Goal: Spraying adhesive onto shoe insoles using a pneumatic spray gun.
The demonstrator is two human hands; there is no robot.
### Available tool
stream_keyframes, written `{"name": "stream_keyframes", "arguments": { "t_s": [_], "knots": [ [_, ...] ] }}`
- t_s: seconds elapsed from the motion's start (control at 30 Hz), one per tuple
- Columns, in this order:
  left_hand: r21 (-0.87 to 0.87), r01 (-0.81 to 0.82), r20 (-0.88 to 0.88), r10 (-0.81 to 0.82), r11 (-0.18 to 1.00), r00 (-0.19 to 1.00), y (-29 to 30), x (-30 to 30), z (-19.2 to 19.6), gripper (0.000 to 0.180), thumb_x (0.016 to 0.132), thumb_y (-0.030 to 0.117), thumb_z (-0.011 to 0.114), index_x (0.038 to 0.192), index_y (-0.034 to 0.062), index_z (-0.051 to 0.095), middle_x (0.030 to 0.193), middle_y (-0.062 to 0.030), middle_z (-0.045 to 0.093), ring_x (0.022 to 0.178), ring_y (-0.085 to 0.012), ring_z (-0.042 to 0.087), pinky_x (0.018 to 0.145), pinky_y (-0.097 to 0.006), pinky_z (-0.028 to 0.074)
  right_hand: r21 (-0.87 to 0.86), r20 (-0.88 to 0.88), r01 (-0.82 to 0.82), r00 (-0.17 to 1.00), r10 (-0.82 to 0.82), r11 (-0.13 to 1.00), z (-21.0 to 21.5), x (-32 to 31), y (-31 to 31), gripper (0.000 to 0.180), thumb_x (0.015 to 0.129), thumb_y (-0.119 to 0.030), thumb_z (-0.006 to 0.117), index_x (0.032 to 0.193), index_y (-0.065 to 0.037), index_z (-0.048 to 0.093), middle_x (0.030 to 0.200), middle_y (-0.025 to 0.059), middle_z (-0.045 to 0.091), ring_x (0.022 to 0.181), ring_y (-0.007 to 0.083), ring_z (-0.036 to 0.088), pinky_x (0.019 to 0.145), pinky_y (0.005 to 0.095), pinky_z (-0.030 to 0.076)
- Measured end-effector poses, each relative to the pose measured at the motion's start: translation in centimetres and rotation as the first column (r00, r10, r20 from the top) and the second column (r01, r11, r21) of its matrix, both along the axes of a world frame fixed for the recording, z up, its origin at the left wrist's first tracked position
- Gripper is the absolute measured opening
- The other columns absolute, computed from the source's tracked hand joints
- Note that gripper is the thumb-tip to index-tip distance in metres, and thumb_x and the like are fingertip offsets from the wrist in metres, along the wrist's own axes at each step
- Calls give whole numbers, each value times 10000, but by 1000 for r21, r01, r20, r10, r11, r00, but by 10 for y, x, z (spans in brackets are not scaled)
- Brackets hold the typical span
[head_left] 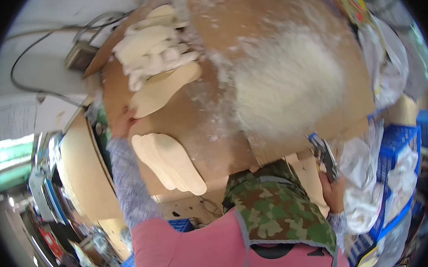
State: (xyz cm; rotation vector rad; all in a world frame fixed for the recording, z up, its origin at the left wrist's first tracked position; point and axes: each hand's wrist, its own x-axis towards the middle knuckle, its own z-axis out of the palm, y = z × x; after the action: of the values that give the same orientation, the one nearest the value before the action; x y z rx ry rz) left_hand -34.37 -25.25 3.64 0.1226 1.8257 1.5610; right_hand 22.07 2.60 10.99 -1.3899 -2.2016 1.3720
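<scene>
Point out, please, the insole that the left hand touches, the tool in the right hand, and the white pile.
Insole (165,90): head view, middle of its top.
Tool (326,159): head view, middle of its body.
White pile (290,86): head view, middle of its top.

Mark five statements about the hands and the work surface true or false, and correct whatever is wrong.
1. The left hand is at one end of a pale foot-shaped piece. True.
2. The right hand is empty. False: it holds a dark tool.
3. A whitish pile lies on the brown cardboard. True.
4. The fanned foot-shaped pieces lie to the right of the whitish pile. False: they lie to its left.
5. The person's apron is plain white. False: it has a camouflage pattern.
</scene>
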Motion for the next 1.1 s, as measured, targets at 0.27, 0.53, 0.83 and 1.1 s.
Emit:
{"name": "stream_keyframes", "arguments": {
  "t_s": [0.27, 0.53, 0.83, 1.1],
  "knots": [
    [365, 259, -174, -208, 894, 963, 117, 173, 183, 382, 848, 127, 575, 1191, 29, 437, 1112, -42, 546, 895, -84, 553, 588, -168, 417, 48, -90, 14, 996, -9, 999, 15, 20, 28, 218, 809, 8, 567, 1026, -9, 587, 843, 98, 603, 710, 173, 536, 649, 278, 430],
    [177, 391, -50, -389, 903, 920, 253, 300, 31, 367, 830, 16, 473, 1187, -5, 390, 1065, -163, 562, 752, -240, 660, 616, -291, 559, 16, -170, 69, 983, -66, 997, 9, 63, 35, 233, 806, 14, 564, 1035, -13, 597, 843, 103, 596, 702, 179, 531, 646, 273, 426],
    [-47, 277, -107, -281, 960, 954, 247, 338, -34, 372, 826, -11, 484, 1180, -22, 371, 1015, -144, 554, 754, -192, 632, 578, -255, 531, -29, -189, -162, 970, 154, 986, 6, 25, 41, 389, 778, 1, 603, 1156, -4, 513, 1017, 182, 586, 914, 352, 581, 782, 365, 462],
    [-11, 261, -42, -261, 965, 964, 240, 331, -40, 350, 817, -23, 498, 1156, -32, 412, 954, -117, 546, 752, -170, 605, 607, -259, 523, -27, -173, -289, 944, 280, 957, 5, -1, 49, 365, 765, 22, 575, 1120, -8, 498, 956, 196, 580, 875, 373, 572, 741, 397, 457]
  ]
}}
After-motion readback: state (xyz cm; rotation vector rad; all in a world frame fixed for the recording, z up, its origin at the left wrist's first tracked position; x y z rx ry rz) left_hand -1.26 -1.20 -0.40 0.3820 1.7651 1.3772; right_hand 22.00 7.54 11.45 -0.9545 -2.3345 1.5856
